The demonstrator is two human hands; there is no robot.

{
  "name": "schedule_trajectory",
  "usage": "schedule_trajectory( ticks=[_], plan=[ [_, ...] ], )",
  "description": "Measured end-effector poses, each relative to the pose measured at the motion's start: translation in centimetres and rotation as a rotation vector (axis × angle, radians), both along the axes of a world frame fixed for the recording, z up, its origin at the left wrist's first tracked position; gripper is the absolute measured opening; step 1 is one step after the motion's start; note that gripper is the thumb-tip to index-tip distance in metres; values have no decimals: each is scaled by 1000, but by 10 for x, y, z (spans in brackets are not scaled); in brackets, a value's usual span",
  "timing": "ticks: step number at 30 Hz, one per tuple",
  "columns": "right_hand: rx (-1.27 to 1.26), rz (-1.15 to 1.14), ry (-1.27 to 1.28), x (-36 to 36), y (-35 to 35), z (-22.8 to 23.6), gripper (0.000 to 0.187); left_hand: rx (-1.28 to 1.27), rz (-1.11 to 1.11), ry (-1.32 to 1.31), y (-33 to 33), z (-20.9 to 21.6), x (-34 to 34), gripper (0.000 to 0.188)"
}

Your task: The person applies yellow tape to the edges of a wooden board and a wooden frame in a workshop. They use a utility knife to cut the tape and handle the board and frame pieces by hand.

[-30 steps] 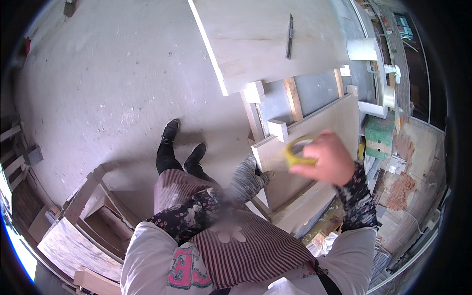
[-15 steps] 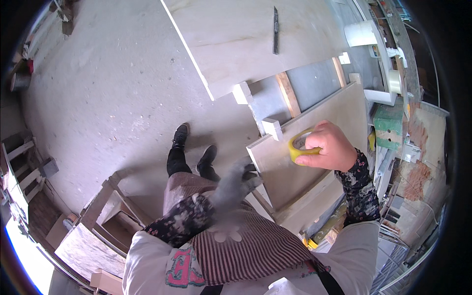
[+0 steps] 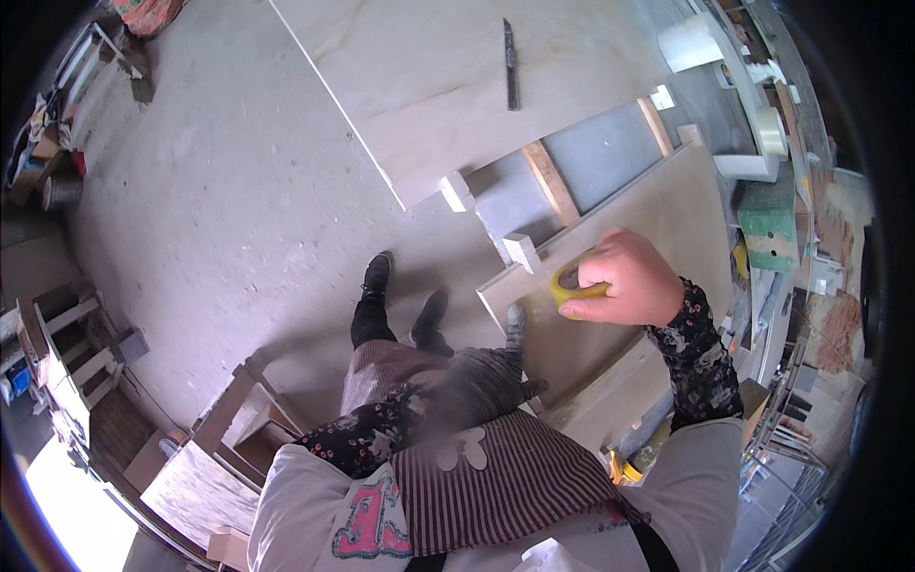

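Observation:
My right hand (image 3: pixel 629 278) is bare and closed round a roll of yellow tape (image 3: pixel 564 297), just above a smaller beige slab (image 3: pixel 658 219). My left hand (image 3: pixel 486 374), in a grey glove and partly blurred, is at that slab's near left edge. Its thumb and a finger are stretched apart; whether it presses on the slab I cannot tell. A black utility knife (image 3: pixel 511 67) lies on the larger beige slab (image 3: pixel 410 105) further off.
White blocks (image 3: pixel 521 252) stand by the slabs' edges, with a wooden strip (image 3: pixel 551 183) between them. White rolls (image 3: pixel 690 43) and a green perforated piece (image 3: pixel 768 227) are at the right. A wooden frame (image 3: pixel 221 405) stands at lower left on the grey floor.
My left hand has moved right and forward to the smaller slab's edge, with fingers extended. My right hand keeps the tape roll in nearly the same place. The view has shifted slightly.

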State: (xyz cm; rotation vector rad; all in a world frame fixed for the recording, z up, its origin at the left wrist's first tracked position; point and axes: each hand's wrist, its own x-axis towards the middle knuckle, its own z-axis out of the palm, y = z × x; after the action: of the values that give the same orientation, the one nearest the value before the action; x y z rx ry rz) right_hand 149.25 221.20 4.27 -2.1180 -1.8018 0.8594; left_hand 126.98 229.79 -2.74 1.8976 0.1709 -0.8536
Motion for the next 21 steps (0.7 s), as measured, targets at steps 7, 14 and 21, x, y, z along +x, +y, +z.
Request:
schedule_trajectory(
  ticks=[7, 14, 21],
  plan=[
    [272, -443, 6, -15, -49, 21, 23, 126, -143, -155, -20, -17, 14, 53],
    [191, -1183, -122, -98, -218, 41, 23, 340, -417, -322, 14, -18, -8, 33],
    [-7, -2000, -177, -271, -359, -22, 26, 204, 567, -640, 88, -50, -13, 36]
  ],
)
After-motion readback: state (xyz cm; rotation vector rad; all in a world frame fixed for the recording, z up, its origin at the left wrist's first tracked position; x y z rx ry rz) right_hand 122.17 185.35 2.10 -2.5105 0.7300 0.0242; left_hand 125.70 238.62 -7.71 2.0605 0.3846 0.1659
